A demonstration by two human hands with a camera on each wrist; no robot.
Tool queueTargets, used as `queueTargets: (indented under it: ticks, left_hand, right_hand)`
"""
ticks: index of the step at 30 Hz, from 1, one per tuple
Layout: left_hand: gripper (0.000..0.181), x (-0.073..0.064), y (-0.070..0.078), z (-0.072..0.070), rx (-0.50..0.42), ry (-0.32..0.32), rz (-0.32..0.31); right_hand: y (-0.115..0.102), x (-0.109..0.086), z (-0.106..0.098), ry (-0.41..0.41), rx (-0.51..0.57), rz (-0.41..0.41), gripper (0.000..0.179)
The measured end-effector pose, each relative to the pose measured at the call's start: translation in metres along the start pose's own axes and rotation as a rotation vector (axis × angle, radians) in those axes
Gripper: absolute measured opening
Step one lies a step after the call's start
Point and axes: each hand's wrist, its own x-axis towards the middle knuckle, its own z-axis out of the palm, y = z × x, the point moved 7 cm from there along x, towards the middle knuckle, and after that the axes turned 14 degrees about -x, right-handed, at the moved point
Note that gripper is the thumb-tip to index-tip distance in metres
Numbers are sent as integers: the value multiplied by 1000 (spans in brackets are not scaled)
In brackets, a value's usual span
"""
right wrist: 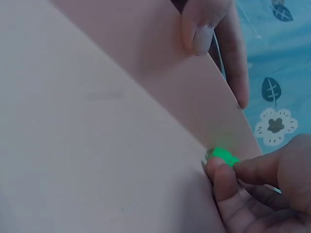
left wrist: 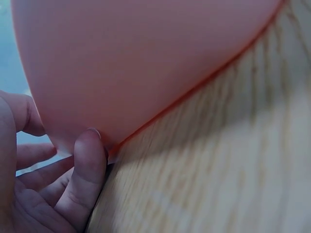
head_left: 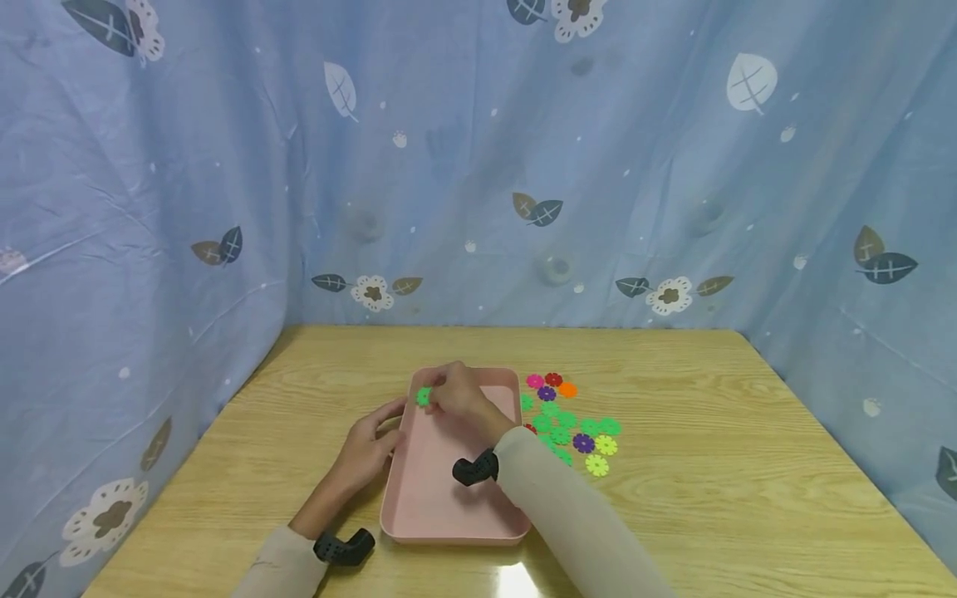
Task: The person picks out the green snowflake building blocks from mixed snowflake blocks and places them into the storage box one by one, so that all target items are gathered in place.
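Note:
A pink tray (head_left: 441, 498) stands on the table, and my left hand (head_left: 362, 453) grips its left side wall. In the left wrist view, the left thumb (left wrist: 90, 155) lies against the pink wall, with the other fingers at its edge. My right hand (head_left: 463, 399) reaches into the far left corner of the tray. Between its thumb and fingertips it pinches a green snowflake disc (head_left: 423, 396), notched around the rim. The right wrist view shows this green disc (right wrist: 223, 156) down by the tray wall, partly hidden by the fingers.
Right of the tray lies a loose spread of notched discs: several green ones (head_left: 566, 419), purple (head_left: 584, 443), yellow (head_left: 596, 465), orange (head_left: 568, 389), pink (head_left: 535, 381) and red (head_left: 553, 379). The right forearm crosses the tray's right rim. A blue curtain (head_left: 463, 166) hangs around the wooden table (head_left: 710, 465).

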Motion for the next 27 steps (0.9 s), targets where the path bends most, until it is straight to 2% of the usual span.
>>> queueTargets:
  ticks: [4,10,16,27]
  left_hand:
    - [57,-2,2,0,12,5,12]
    - [57,-2,1,1,17,4,2]
    - [57,0,0,2,17,3,9]
    - [57,0,-2,0,35,8,6]
  right_hand:
    - [1,-1,4,-1,46,12,26]
    - [0,-3,6,9,6,16,17]
    - [-1,-4,5,19,7,24,27]
    - [-1,-6,4,-12,-9,15,28]
